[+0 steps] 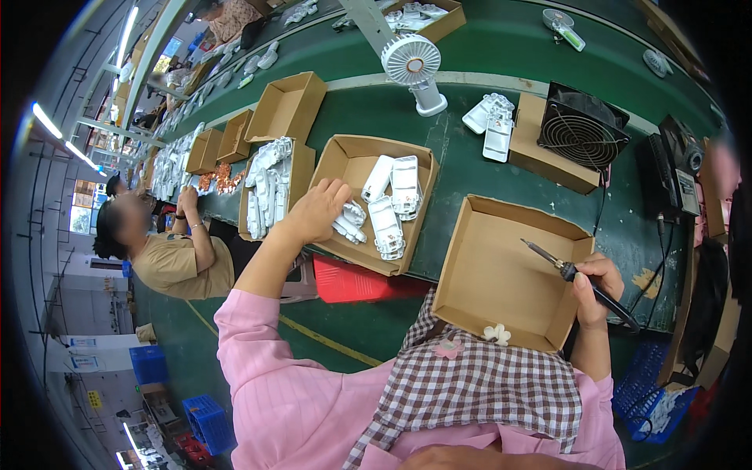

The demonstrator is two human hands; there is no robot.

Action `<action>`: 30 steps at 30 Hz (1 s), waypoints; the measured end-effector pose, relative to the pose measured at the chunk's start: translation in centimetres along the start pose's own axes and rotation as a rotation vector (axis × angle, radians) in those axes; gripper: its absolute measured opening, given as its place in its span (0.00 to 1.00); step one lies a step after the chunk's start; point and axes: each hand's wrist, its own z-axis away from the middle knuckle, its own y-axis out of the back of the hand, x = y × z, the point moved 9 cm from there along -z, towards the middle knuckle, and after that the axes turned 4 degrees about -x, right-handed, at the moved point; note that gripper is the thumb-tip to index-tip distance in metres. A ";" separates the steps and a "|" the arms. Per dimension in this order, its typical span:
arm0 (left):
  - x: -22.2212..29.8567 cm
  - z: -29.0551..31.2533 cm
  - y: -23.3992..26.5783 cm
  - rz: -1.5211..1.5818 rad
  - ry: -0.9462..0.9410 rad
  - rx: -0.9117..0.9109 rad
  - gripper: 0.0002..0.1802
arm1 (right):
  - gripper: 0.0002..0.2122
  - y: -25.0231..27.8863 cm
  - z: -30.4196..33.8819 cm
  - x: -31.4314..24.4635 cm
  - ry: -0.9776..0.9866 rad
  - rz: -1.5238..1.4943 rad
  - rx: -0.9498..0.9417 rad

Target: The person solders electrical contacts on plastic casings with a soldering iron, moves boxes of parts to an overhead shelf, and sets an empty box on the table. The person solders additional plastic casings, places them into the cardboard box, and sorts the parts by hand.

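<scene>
My right hand (599, 288) is wrapped around a soldering iron (565, 269), its tip pointing up and left over an empty cardboard tray (501, 273). That tray rests at the table's front edge against my checked apron. On the left, my left hand (321, 210) reaches over the near left side of another cardboard tray (345, 157). Its fingers are curled down onto a white plastic housing (351, 222), and the fingertips are partly hidden. Several more white plastic housings (387, 227) lie in that tray, some showing small metal contacts.
A box of white parts (269, 188) stands farther left, near copper-coloured pieces (227, 178). A small white fan (412, 63) stands behind. A black fan (583, 125) sits by a cardboard box on the right, near a black device (666, 172) with cables. A co-worker (172, 254) sits left.
</scene>
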 end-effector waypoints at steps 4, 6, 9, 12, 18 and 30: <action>0.5 0.7 0.5 0.074 0.060 0.036 0.34 | 0.08 0.1 -0.3 0.2 -0.050 -0.045 0.013; 0.4 1.0 0.3 0.120 0.029 0.061 0.30 | 0.08 -0.1 -0.4 -0.1 0.029 -0.008 -0.019; 0.2 1.4 -0.6 0.152 0.042 0.007 0.25 | 0.08 -0.1 -0.5 -0.3 0.041 0.001 -0.009; -0.4 2.4 0.6 0.232 0.115 0.048 0.19 | 0.08 0.1 -0.6 0.3 -0.043 -0.044 -0.003; -0.6 7.0 3.9 0.854 0.344 0.140 0.28 | 0.08 0.1 -0.6 0.2 -0.041 -0.046 -0.006; 4.8 9.7 -2.5 1.426 0.305 0.367 0.25 | 0.08 0.4 -0.7 0.1 -0.065 -0.073 0.007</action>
